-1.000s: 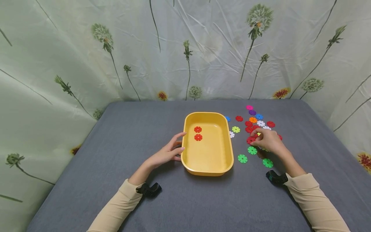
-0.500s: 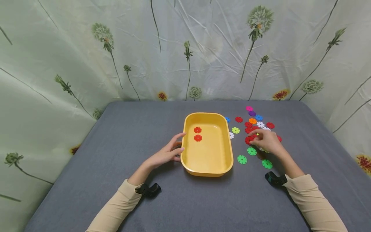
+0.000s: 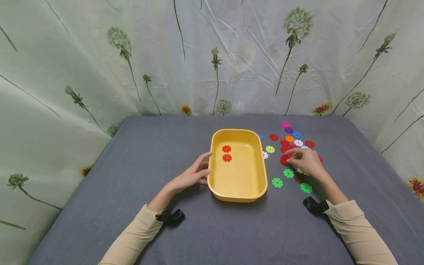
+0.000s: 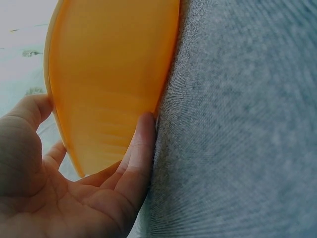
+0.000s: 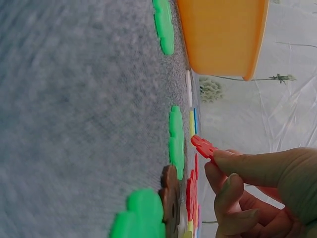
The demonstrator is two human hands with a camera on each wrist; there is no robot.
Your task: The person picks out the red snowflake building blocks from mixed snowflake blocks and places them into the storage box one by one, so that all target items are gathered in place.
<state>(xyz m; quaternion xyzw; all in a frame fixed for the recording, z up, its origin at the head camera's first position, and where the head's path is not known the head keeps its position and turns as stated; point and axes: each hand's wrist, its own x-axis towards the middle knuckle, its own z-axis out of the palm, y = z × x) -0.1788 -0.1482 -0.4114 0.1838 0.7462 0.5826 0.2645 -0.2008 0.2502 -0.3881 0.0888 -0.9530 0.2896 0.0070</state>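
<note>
Held disc: the red disc (image 5: 202, 146) sits at the tips of the right thumb and index finger, its free end sticking out past them. Tilted, lifted clear of the grey cloth (image 3: 149, 154).
Right hand (image 3: 307, 162): thumb and index pinching that disc by its edge; other fingers curled toward the palm. Hand is over the loose discs, right of the tray.
Left hand (image 3: 188, 177): fingers spread, slightly bent, touching the outside and rim of the yellow tray (image 3: 240, 176) at its left long side.
Disc look: thin, flat, plain bright red, notched round the edge. Same type as the two red discs (image 3: 226, 158) lying flat in the tray, one behind the other, toward its left wall.
Loose discs: more reds near the right hand, green discs (image 3: 277, 183) nearer the person, an orange disc (image 3: 289, 138) and a purple disc (image 3: 289, 130) farther back.
Head vs right wrist: head view blends the held disc with the reds below; right wrist view shows the gap and pinch, plus a brown disc (image 5: 170, 198) plainly between greens.
Left wrist: shows fingertips on the outer wall, hidden from above. Tray interior: head view only.
</note>
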